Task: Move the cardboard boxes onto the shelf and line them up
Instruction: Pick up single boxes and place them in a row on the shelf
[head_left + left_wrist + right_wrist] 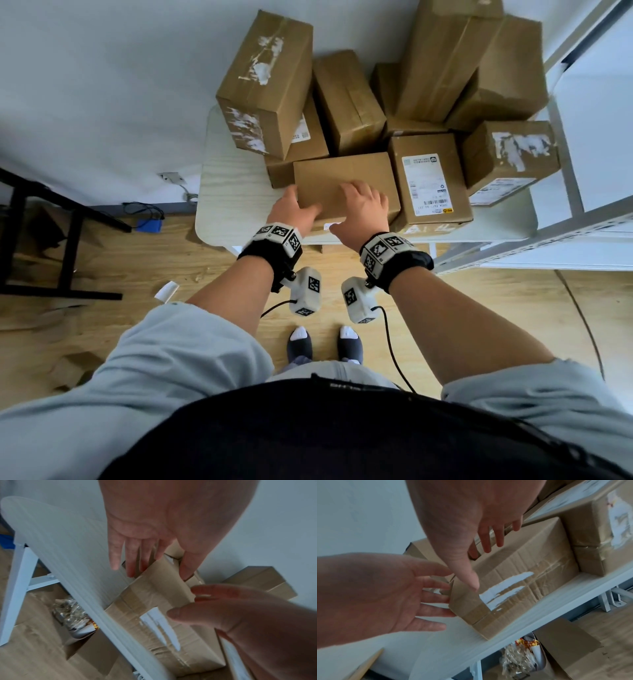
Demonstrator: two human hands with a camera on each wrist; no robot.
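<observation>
A plain cardboard box [346, 174] [154, 588] [522, 574] lies at the front of a pile of boxes on a small white table [226, 192]. My left hand [294, 209] [164, 569] is at the box's left end, with straight fingers against the end face and the thumb over the top edge. My right hand [363, 209] [481, 566] lies over the top with its fingers spread and its thumb at the front face. The white metal shelf [582, 233] stands to the right of the table.
Around the front box are a labelled box [428, 181], a tall stacked box [267, 82] and a torn-label box [507, 154]. An open carton of wrappers [75, 615] sits under the table. A black desk frame [41, 219] stands on the left.
</observation>
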